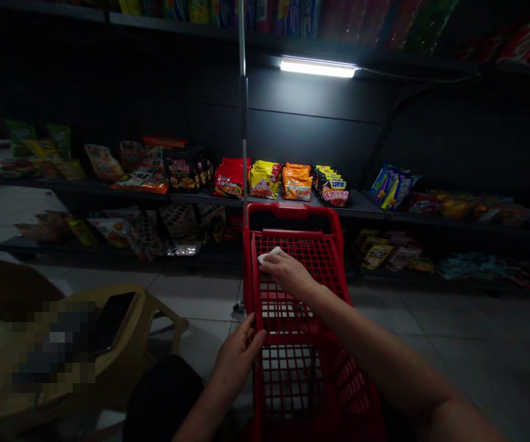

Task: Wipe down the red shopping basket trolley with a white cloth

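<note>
A red plastic shopping basket with grid walls stretches away from me in the middle of the view. My right hand reaches over its far part, closed on a crumpled white cloth or tissue pressed against the grid. At the basket's left edge is my left hand, its thumb and fingers against the rim, seemingly gripping it. The palm side of that hand is hidden.
A thin metal pole rises beside the basket's far left corner. Dark shelves with snack packets stand ahead under a bright lamp. On the left, a phone and a blurred-out item lie on a yellowish plastic stool.
</note>
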Demonstrator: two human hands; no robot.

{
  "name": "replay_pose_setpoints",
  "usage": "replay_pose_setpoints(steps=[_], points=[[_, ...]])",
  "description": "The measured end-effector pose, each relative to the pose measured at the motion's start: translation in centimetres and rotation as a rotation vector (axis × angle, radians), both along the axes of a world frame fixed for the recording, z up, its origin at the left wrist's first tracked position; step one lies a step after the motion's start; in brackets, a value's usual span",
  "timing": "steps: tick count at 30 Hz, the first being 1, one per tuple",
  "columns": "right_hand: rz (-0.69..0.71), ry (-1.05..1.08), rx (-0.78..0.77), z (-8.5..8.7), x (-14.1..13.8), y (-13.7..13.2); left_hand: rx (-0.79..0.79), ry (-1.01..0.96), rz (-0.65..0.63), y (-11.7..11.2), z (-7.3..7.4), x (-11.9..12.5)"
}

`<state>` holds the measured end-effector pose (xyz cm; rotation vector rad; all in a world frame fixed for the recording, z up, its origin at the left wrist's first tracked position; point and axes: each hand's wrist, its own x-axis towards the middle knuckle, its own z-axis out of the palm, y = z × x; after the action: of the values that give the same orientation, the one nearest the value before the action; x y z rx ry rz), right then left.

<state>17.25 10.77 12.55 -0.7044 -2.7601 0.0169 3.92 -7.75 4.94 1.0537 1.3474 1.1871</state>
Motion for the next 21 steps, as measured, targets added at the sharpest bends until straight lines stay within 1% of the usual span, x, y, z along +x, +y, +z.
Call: replay_pose_setpoints(steps=[1,2,5,6,7,8,9,10,11,12,14,15,16,17,18,19,21], points=[[-0.042,-0.003,-0.005,0.0,1.3,0.3,-0.014,-0.028,-0.018,0.0,0.0,0.0],[-0.130,-0.017,-0.014,0.1,3.0,0.8,-0.025,-0.052,-0.027,-0.1,-0.1,0.1],[-0.495,-0.099,-0.043,1.0,8.3,3.2,-0.020,-0.109,-0.039,-0.2,-0.3,0.0],[-0.600,-0.121,-0.052,1.4,9.5,3.8,-0.009,-0.118,-0.042,-0.1,-0.4,0.0],[-0.679,-0.128,-0.062,1.7,10.1,4.0,-0.001,-0.118,-0.044,-0.1,-0.5,-0.1],[-0.719,-0.125,-0.080,1.9,10.0,3.9,0.003,-0.109,-0.045,0.0,-0.5,-0.1],[-0.710,-0.114,-0.103,1.9,9.3,3.4,0.006,-0.095,-0.046,0.1,-0.6,-0.1],[-0.659,-0.100,-0.125,1.9,8.0,2.5,0.008,-0.080,-0.046,0.2,-0.6,0.0],[-0.575,-0.083,-0.137,1.7,6.4,1.4,0.008,-0.067,-0.048,0.3,-0.7,0.0],[-0.458,-0.068,-0.139,1.5,4.7,0.0,0.008,-0.053,-0.047,0.4,-0.7,0.1],[-0.215,-0.065,-0.088,1.0,1.6,-2.5,0.003,-0.016,-0.042,0.4,-0.6,0.2],[-0.113,-0.069,-0.053,0.8,0.7,-3.5,0.000,0.002,-0.038,0.4,-0.5,0.2],[-0.048,-0.076,-0.025,0.7,0.4,-4.1,-0.003,0.014,-0.036,0.3,-0.3,0.3],[-0.027,-0.084,-0.013,0.7,0.6,-4.3,-0.009,0.016,-0.037,0.2,-0.2,0.3],[-0.056,-0.094,-0.016,0.7,1.5,-4.2,-0.017,0.013,-0.039,0.1,0.0,0.4],[-0.128,-0.106,-0.028,0.9,2.8,-3.7,-0.027,0.006,-0.045,0.0,0.2,0.4],[-0.320,-0.137,-0.060,1.1,6.2,-2.1,-0.042,-0.007,-0.051,-0.2,0.6,0.5]])
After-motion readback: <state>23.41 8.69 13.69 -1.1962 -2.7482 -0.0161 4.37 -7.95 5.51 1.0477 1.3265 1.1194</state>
